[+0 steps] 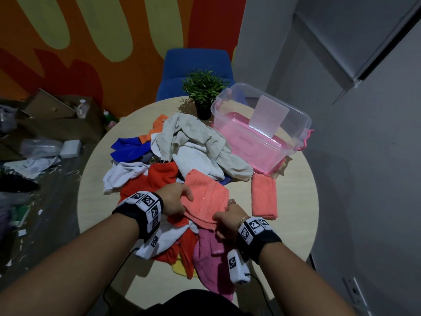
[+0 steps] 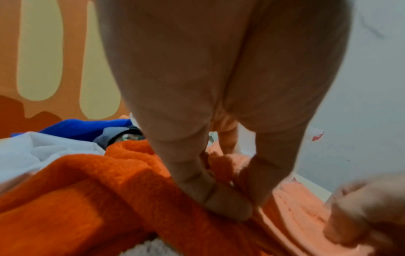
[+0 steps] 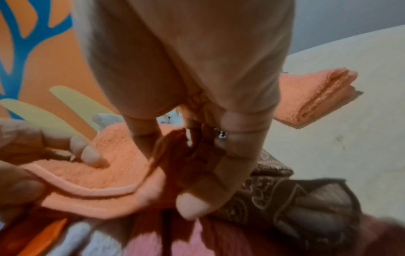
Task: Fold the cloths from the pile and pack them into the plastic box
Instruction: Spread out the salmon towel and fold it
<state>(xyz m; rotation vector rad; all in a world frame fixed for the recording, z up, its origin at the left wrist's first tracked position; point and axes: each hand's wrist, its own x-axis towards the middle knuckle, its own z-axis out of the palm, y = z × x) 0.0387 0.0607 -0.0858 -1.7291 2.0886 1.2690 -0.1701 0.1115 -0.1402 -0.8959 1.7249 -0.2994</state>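
A salmon towel (image 1: 206,197) lies on top of the cloth pile (image 1: 182,156) at the table's near middle. My left hand (image 1: 175,199) grips its left edge, thumb on top; in the left wrist view the left hand (image 2: 238,187) pinches the salmon towel (image 2: 291,207) over an orange cloth (image 2: 87,199). My right hand (image 1: 227,221) pinches the towel's near right corner, and the right wrist view shows that right hand (image 3: 197,164) curled round the salmon towel (image 3: 105,181). A folded salmon cloth (image 1: 264,196) lies to the right. The clear plastic box (image 1: 262,128) stands at the back right.
A potted plant (image 1: 205,94) stands behind the pile beside the box. A blue chair (image 1: 196,71) is past the round table (image 1: 296,224). White, beige, blue, red and pink cloths make up the pile. A patterned brown cloth (image 3: 274,199) lies under my right hand. Clutter covers the floor at left.
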